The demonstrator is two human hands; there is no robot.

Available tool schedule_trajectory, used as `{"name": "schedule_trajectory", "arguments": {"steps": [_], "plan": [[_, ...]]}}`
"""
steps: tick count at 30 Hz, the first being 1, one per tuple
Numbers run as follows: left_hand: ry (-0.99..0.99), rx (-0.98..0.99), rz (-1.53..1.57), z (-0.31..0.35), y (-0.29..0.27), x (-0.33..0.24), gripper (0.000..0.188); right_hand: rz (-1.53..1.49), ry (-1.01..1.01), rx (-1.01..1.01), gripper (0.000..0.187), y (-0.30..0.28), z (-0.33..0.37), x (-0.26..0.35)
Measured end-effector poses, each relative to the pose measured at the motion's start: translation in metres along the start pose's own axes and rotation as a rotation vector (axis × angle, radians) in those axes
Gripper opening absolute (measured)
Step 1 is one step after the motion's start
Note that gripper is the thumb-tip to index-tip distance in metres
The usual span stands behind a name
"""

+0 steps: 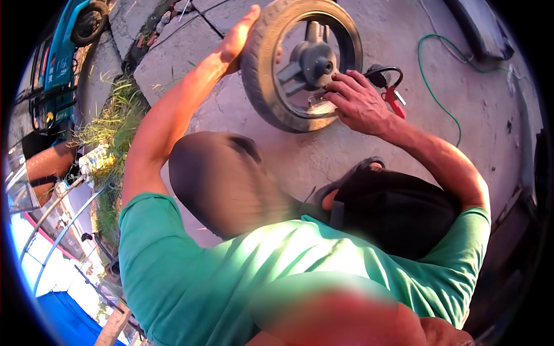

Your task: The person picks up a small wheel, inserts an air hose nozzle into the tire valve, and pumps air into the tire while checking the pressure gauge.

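Note:
A scooter-type wheel (pixel 259 75) with a worn black tyre and a grey hub (pixel 314 62) stands upright in front of me, tilted a little. My left hand (pixel 238 43) is wrapped around the tyre's left side, some fingers hidden behind it. At the lower right of the rim, just below the hub, my right hand (pixel 358 101) has its fingers bent and drawn together. A small shiny metal piece (pixel 316 104) shows beside those fingertips; what they pinch is hidden. Just beyond the right hand lies a red-handled tool (pixel 395 102) with a black hose (pixel 392 72).
A green hose (pixel 430 75) curves over the concrete floor (pixel 398 29) on the right. A dark padded object (pixel 479 26) lies at the far right. Grass (pixel 118 109) grows along the slab's left edge, with a teal vehicle (pixel 60 63) beyond. My bent knees are close below the wheel.

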State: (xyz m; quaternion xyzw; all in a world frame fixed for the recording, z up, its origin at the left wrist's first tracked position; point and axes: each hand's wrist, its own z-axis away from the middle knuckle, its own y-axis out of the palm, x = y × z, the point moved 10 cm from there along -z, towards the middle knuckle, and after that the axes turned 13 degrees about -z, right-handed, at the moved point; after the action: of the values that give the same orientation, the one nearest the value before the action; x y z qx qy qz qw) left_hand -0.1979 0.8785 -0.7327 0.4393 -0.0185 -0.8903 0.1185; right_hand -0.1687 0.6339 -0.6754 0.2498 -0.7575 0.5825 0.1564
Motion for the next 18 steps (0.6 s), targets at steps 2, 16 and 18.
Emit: {"name": "schedule_trajectory", "arguments": {"steps": [2, 16, 18], "plan": [[0.048, -0.114, -0.001, -0.01, -0.032, 0.025, 0.084, -0.038, 0.03, 0.021, 0.045, -0.008, 0.014, -0.004], [-0.031, -0.602, -1.337, 0.027, -0.134, 0.149, 0.063, -0.209, 0.446, 0.099, 0.018, 0.016, 0.117, -0.091], [0.114, -0.548, -1.298, 0.027, -0.078, 0.112, 0.047, -0.17, 0.651, 0.117, 0.022, 0.025, 0.149, -0.116]]}}
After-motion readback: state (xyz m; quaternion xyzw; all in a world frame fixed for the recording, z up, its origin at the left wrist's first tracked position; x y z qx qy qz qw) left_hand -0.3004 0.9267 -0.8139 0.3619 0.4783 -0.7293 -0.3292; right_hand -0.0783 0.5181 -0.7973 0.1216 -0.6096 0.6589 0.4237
